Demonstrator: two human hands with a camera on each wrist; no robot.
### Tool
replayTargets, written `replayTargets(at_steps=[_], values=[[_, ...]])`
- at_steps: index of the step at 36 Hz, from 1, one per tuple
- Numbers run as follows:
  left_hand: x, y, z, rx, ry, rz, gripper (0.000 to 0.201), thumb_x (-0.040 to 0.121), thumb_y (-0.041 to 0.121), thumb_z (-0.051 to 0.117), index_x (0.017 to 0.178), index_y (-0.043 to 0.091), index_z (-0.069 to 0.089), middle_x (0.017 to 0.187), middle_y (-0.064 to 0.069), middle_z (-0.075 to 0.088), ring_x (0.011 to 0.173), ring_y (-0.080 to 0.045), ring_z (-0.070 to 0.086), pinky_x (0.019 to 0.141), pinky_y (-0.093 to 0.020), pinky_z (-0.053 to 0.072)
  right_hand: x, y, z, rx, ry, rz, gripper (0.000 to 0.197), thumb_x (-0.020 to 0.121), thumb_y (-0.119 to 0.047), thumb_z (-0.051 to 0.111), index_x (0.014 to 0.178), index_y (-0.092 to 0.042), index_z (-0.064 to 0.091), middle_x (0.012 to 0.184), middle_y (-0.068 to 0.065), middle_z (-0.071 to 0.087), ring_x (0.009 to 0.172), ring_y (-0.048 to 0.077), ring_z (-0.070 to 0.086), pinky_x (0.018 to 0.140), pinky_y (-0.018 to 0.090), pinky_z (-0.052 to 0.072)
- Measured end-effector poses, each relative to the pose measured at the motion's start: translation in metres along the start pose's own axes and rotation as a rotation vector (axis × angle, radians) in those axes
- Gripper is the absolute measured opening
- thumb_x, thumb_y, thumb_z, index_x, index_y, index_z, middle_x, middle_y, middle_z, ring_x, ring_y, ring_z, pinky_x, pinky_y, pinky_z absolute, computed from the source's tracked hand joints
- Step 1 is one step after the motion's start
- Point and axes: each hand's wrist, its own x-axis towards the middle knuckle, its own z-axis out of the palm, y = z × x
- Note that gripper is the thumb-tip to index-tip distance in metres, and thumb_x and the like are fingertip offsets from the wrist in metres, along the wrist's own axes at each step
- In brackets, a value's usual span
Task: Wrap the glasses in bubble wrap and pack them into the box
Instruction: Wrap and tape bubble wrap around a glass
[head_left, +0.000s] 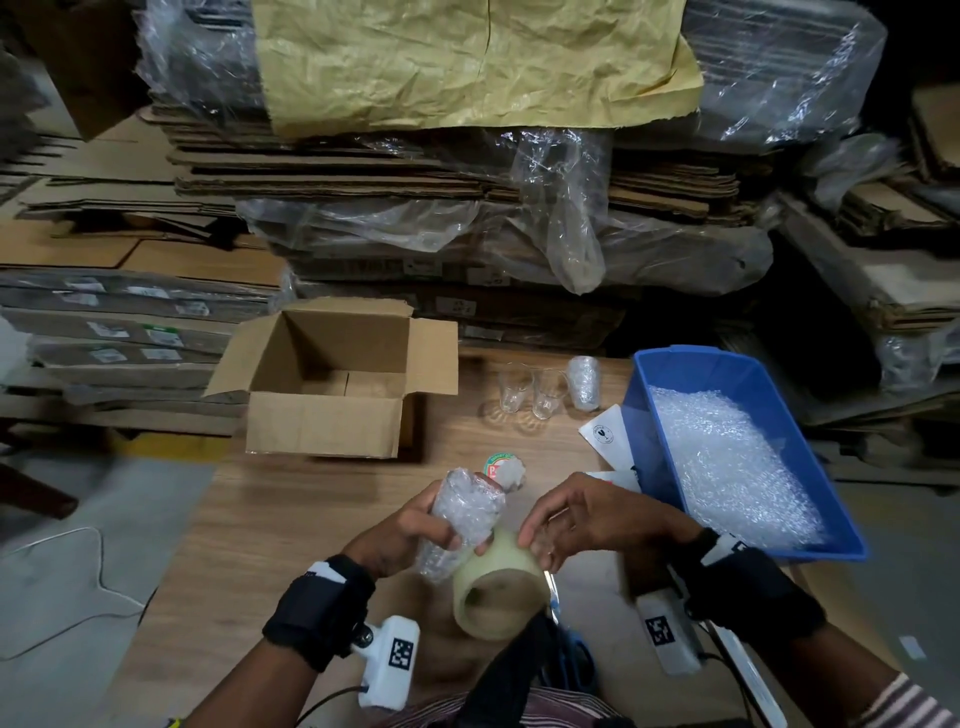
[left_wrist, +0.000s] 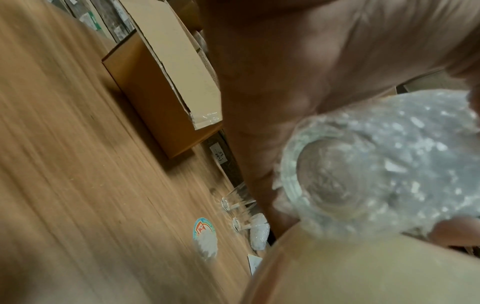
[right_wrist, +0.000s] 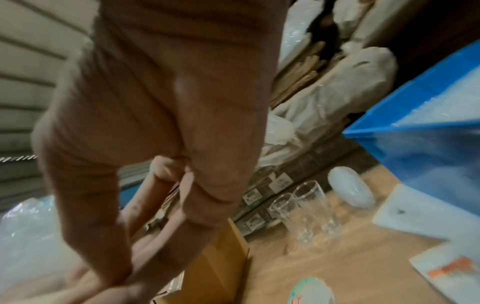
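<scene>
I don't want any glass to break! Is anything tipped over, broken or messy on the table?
Nothing looks broken or spilled. Two bare glasses stand upright beside one wrapped glass, and the box sits open. The only loose bit: bubble wrap sticks out unsealed past the top of the glass in the left hand.

The head camera is looking forward and down from above the wooden table (head_left: 291, 519), taking in both hands near the bottom and the open box (head_left: 332, 379) and blue bin (head_left: 675, 374) farther off. The left wrist camera is sitting very close under the left hand (left_wrist: 298, 82), tilted and facing toward the box (left_wrist: 155, 98). The right wrist camera is peering past the right hand (right_wrist: 168, 123); all three are sharing the bare glasses (right_wrist: 309, 211) at the table's far edge.
</scene>
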Motion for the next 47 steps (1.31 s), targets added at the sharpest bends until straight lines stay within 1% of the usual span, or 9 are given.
replayTargets(at_steps=[6, 13, 19, 25, 33, 36, 40, 45, 47], values=[[-0.005, 0.003, -0.002, -0.031, -0.037, -0.022, 0.075, 0.057, 0.012, 0.062, 0.128, -0.005, 0.042, 0.084, -0.016, 0.06, 0.076, -0.021, 0.06, 0.07, -0.029, 0.048, 0.001, -0.013, -0.001, -0.339, 0.086, -0.117, 0.019, 0.084, 0.004, 0.077, 0.099, -0.007, 0.08, 0.118, 0.006, 0.07, 0.1, 0.016, 0.07, 0.091, 0.03, 0.056], [-0.011, 0.007, -0.004, -0.042, -0.043, -0.061, 0.073, 0.063, 0.015, 0.061, 0.131, 0.0, 0.041, 0.086, -0.01, 0.063, 0.079, -0.021, 0.059, 0.061, -0.027, 0.048, 0.005, -0.011, 0.014, -0.265, 0.052, -0.163, 0.021, 0.083, -0.002, 0.082, 0.103, -0.005, 0.077, 0.117, 0.011, 0.067, 0.106, 0.015, 0.065, 0.085, 0.039, 0.055], [-0.015, 0.004, -0.006, -0.029, -0.035, -0.07, 0.079, 0.067, 0.014, 0.065, 0.139, -0.003, 0.036, 0.092, -0.014, 0.061, 0.084, -0.024, 0.058, 0.064, -0.028, 0.047, 0.008, -0.003, 0.016, -0.221, 0.104, -0.156, 0.017, 0.083, -0.001, 0.082, 0.098, 0.005, 0.077, 0.109, 0.018, 0.071, 0.103, 0.019, 0.066, 0.089, 0.021, 0.05], [-0.013, -0.004, -0.008, -0.063, 0.054, -0.034, 0.081, 0.062, 0.012, 0.072, 0.135, -0.004, 0.039, 0.093, -0.014, 0.067, 0.086, -0.023, 0.064, 0.073, -0.031, 0.053, 0.009, 0.01, 0.011, -0.124, 0.128, -0.098, 0.01, 0.087, -0.005, 0.078, 0.096, -0.008, 0.078, 0.106, 0.0, 0.071, 0.105, 0.014, 0.064, 0.094, 0.024, 0.049], [-0.009, -0.009, -0.011, 0.03, 0.254, 0.07, 0.081, 0.054, 0.016, 0.076, 0.13, 0.0, 0.052, 0.108, -0.023, 0.073, 0.099, -0.026, 0.071, 0.086, -0.032, 0.057, 0.009, 0.019, 0.008, -0.536, 0.599, -0.226, 0.006, 0.088, -0.017, 0.077, 0.086, -0.022, 0.081, 0.107, -0.01, 0.065, 0.103, 0.002, 0.059, 0.086, 0.015, 0.043], [-0.008, -0.007, -0.006, 0.073, 0.272, 0.101, 0.078, 0.059, 0.013, 0.078, 0.13, 0.0, 0.05, 0.102, -0.022, 0.071, 0.095, -0.032, 0.069, 0.084, -0.037, 0.057, 0.009, 0.019, 0.008, -0.852, 0.546, -0.39, 0.009, 0.088, -0.013, 0.07, 0.087, -0.017, 0.078, 0.105, -0.005, 0.064, 0.098, 0.004, 0.052, 0.088, 0.007, 0.034], [-0.006, -0.003, 0.002, 0.153, 0.259, 0.108, 0.072, 0.065, 0.009, 0.081, 0.131, 0.011, 0.052, 0.104, -0.015, 0.066, 0.091, -0.026, 0.065, 0.078, -0.04, 0.053, 0.008, 0.01, 0.003, -1.116, 0.457, -0.439, 0.019, 0.086, -0.005, 0.073, 0.092, -0.023, 0.076, 0.098, -0.01, 0.065, 0.089, 0.008, 0.054, 0.076, 0.022, 0.046], [-0.001, 0.0, 0.008, 0.287, 0.17, 0.099, 0.055, 0.073, -0.003, 0.075, 0.122, 0.011, 0.053, 0.102, -0.008, 0.059, 0.087, -0.022, 0.058, 0.068, -0.035, 0.05, 0.004, -0.004, 0.007, -1.098, 0.389, -0.445, 0.029, 0.085, 0.001, 0.071, 0.1, -0.022, 0.076, 0.103, -0.009, 0.066, 0.092, 0.003, 0.056, 0.082, 0.001, 0.034], [-0.002, 0.002, 0.013, 0.285, 0.164, 0.123, 0.051, 0.076, 0.011, 0.082, 0.118, 0.006, 0.054, 0.1, -0.006, 0.061, 0.087, -0.02, 0.06, 0.068, -0.033, 0.051, 0.001, -0.011, 0.013, -1.006, 0.401, -0.49, 0.027, 0.087, 0.002, 0.07, 0.102, -0.019, 0.077, 0.106, -0.008, 0.066, 0.094, 0.002, 0.061, 0.083, 0.008, 0.044]])
